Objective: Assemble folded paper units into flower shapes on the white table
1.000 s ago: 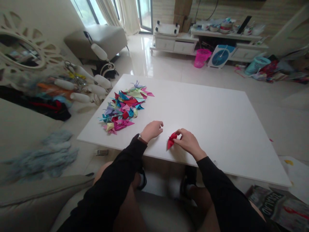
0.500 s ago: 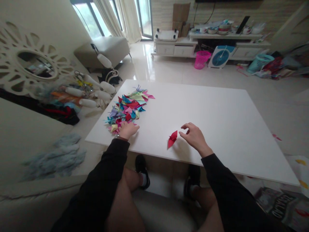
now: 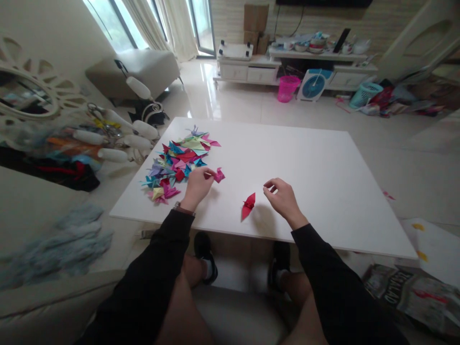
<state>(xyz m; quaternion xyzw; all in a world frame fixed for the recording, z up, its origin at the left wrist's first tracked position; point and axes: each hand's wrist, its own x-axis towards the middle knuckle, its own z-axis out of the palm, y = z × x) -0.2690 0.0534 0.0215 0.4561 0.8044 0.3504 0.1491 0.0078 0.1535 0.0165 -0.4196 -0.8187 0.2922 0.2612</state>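
Note:
Between the fingertips of my left hand (image 3: pixel 199 186) is a pink paper crane (image 3: pixel 219 175), held a little above the table. A pile of folded paper cranes (image 3: pixel 179 160) in red, blue, green, purple and pink lies just left of that hand. On the white table (image 3: pixel 287 158) in front of me rests a single red paper crane (image 3: pixel 248 206). My right hand (image 3: pixel 282 197) hovers to the right of the red crane, apart from it, with thumb and fingers curved and a gap between them.
A white lamp with several shades (image 3: pixel 134 136) stands past the table's left edge. Beyond the far edge are a pink basket (image 3: pixel 288 89), a blue and white fan (image 3: pixel 313 85) and a low cabinet (image 3: pixel 235 72). A printed bag (image 3: pixel 402 292) lies at the lower right.
My left hand has lifted the pink crane from the near end of the pile and moved right with it. The red crane stays on the table; the whole view has shifted slightly.

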